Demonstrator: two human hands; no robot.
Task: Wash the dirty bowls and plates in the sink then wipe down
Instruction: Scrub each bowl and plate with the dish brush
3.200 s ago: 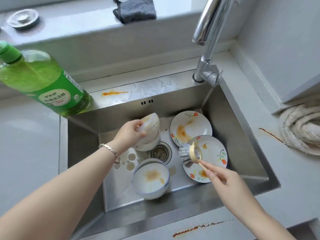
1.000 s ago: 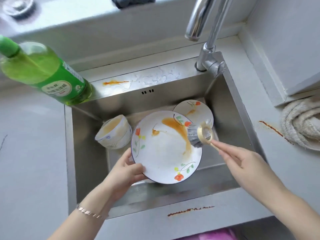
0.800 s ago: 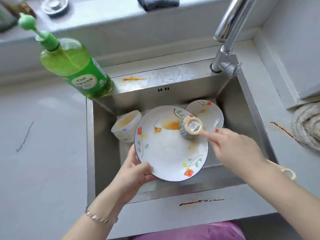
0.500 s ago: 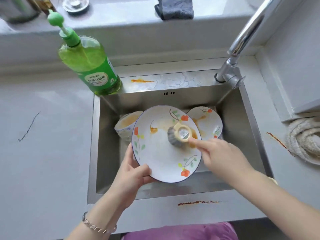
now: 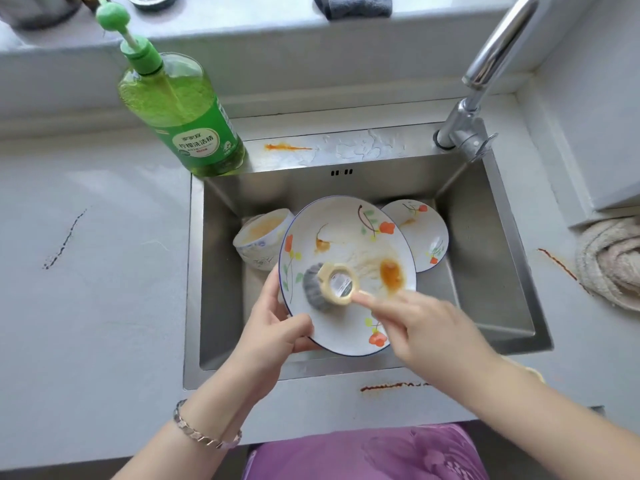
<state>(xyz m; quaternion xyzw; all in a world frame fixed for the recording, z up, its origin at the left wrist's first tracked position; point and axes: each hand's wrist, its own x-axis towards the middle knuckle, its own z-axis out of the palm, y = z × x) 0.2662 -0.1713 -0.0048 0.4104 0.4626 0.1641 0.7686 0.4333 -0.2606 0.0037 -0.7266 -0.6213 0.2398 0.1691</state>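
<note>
Head view: I see a stainless sink [image 5: 491, 244] set in a pale counter [image 5: 86, 306].

1. The left hand [image 5: 277, 327] grips the large floral plate [image 5: 346, 233] at its lower left rim. The thumb lies on the face and the fingers curl behind. The plate is tilted up above the sink basin.
2. The right hand [image 5: 426, 330], slightly blurred, pinches the dish brush [image 5: 329, 287] just behind its round head. The grey bristles press on the lower left of the plate's face.
3. Orange residue marks the plate's centre and right side.
4. A soiled bowl [image 5: 261, 237] lies on its side in the basin, partly hidden behind the plate's left rim.
5. A smaller floral plate [image 5: 420, 233] lies in the basin at right rear.
6. A green detergent bottle [image 5: 187, 112] stands at the sink's rear left corner and the faucet [image 5: 485, 74] at rear right.
7. An orange streak [image 5: 287, 147] lies on the rear ledge.
</note>
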